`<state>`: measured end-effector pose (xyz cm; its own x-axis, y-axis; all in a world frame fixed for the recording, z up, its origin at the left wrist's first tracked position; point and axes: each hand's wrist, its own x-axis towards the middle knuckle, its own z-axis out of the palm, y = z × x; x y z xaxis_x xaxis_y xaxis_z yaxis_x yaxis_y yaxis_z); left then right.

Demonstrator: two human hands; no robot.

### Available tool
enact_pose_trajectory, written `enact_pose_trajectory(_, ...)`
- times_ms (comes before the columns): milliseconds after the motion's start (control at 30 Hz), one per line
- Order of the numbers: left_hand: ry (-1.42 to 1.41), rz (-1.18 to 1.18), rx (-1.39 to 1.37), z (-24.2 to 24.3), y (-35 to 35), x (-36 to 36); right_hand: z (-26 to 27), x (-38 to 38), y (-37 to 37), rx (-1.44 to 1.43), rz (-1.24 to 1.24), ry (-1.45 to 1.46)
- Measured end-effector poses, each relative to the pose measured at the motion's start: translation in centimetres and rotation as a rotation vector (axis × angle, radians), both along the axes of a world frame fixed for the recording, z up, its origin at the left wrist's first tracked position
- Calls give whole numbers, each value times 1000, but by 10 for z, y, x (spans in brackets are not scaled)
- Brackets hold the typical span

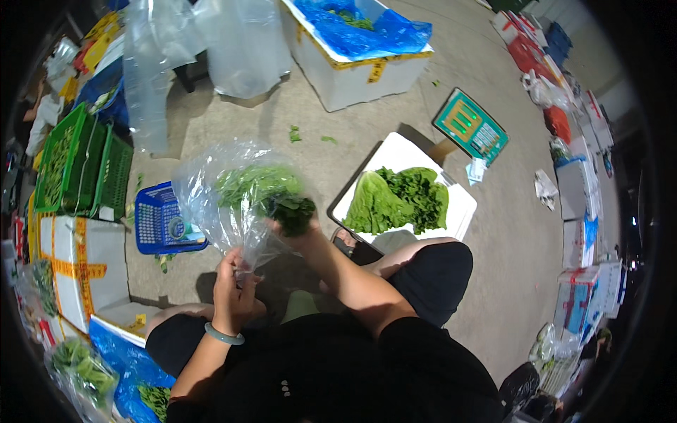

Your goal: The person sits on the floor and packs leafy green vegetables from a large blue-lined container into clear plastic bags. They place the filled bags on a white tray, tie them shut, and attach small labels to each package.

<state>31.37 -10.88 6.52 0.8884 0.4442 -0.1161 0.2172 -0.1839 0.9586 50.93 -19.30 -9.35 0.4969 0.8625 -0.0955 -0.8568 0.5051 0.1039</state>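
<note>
My left hand (235, 288) pinches the gathered edge of a clear plastic bag (203, 198) in front of my knees. Light green leafy vegetables (259, 182) show through the film. My right hand (299, 235) is closed around a bunch of dark green leafy herbs (293, 211) at the bag's mouth; some of its fingers are hidden by leaves and plastic. To the right, lettuce leaves (370, 206) and curly dark greens (423, 198) lie on the white foam lid (460, 211) on a digital scale, whose teal display panel (470, 127) stands behind it.
A blue plastic basket (151, 227) holding a tape roll (177, 227) sits on the concrete floor at left. Green crates (79, 158) and a taped foam box (106, 254) stand farther left. Ahead are a blue-lined foam box (365, 84) and hanging clear bags (243, 53). Boxes (576, 190) line the right side.
</note>
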Motion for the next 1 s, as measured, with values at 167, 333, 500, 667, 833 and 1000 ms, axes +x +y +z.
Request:
enact_pose_trajectory(167,-329,-602,-250,-2,0,25,-9,-1,-10,-793,-319,-162)
enact_pose_trajectory(333,-84,-54,-422,-25,27,56,57,40,-71,-1447,220,-1188)
enact_pose_trajectory(500,64,-59,-280,-60,24,61,71,90,-140,-2073,-525,-1269)
enact_pose_trajectory(667,-81,-191,-256,-48,12,70,13,60,-150,-2758,647,-1665)
enact_pose_trajectory(833,-160,-154,-343,-31,26,82,6,67,-164,-2716,612,-1651)
enact_pose_trajectory(1000,-122,-122,-408,-26,36,82,66,87,-180,-2197,325,-1295)
